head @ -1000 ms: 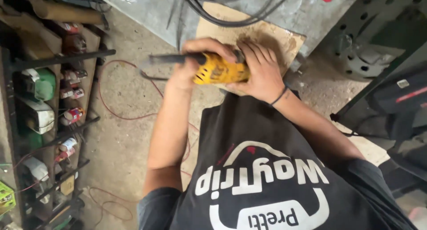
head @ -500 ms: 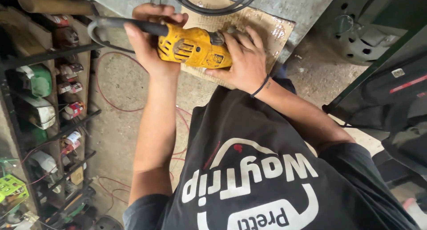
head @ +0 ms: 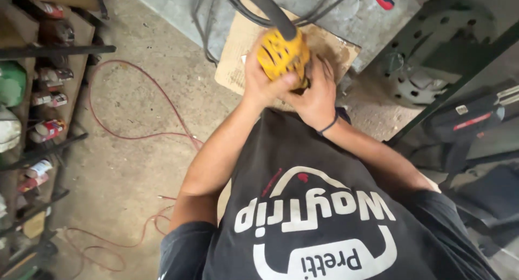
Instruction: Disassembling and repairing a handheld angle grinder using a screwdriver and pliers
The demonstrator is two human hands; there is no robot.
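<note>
Both hands are wrapped around a yellow power tool [head: 282, 55], most likely an angle grinder, held out in front of the chest over a piece of brown cardboard [head: 238, 58] that lies on the concrete floor [head: 135, 166]. The left hand [head: 260, 77] has its grip closed about the near side of the yellow body, fingers curled over the ribbed casing. The right hand [head: 315, 90] is pressed against the tool's lower right side, its grip also closed on the housing; a dark band [head: 328, 127] circles that wrist. The tool's black handle and cord end [head: 273, 12] point up and away from the person, towards a tangle of dark cables [head: 227, 9] lying against a grey slab [head: 346, 15]. The working end of the tool is hidden behind the hands, so whether it touches the cardboard cannot be told. The person wears a dark T-shirt [head: 324, 204] with white lettering. A thin red wire [head: 116, 131] loops over the floor to the left, near a shelf rack [head: 38, 96] stocked with cans and bottles. To the right stand a round perforated metal part [head: 432, 58] and a dark machine with a red stripe [head: 465, 120].
</note>
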